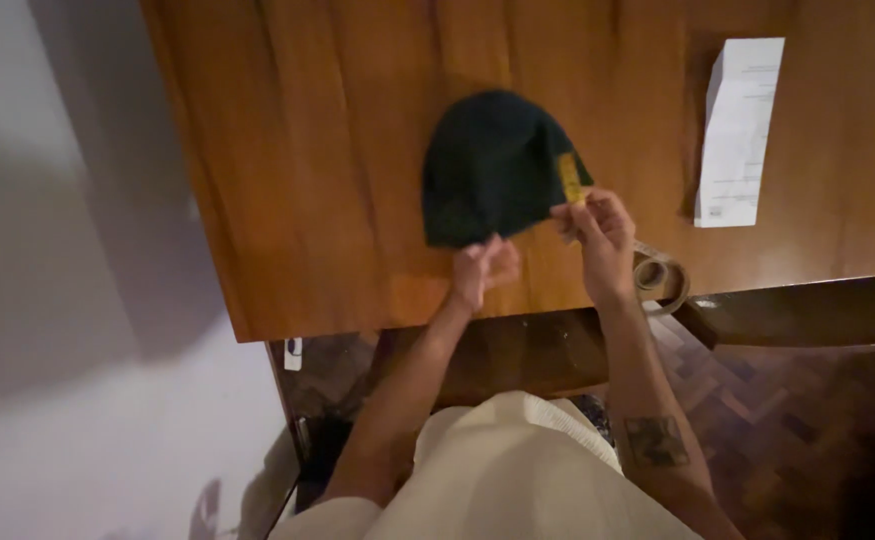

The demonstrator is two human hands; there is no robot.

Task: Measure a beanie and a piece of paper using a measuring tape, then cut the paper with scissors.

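Observation:
A dark green knitted beanie [487, 165] lies flat on the wooden table [337, 130], with a small yellow tag [569, 178] at its right rim. My left hand [482, 268] pinches the lower edge of the beanie near its middle. My right hand [592, 230] grips the beanie's right rim just below the yellow tag. Both forearms reach up from the bottom of the view.
A folded white paper sheet [739, 130] lies on the table at the right. A roll of clear tape [657, 277] sits near the table's front edge beside my right wrist. The white wall [57, 250] is to the left, with parquet floor [757, 400] below.

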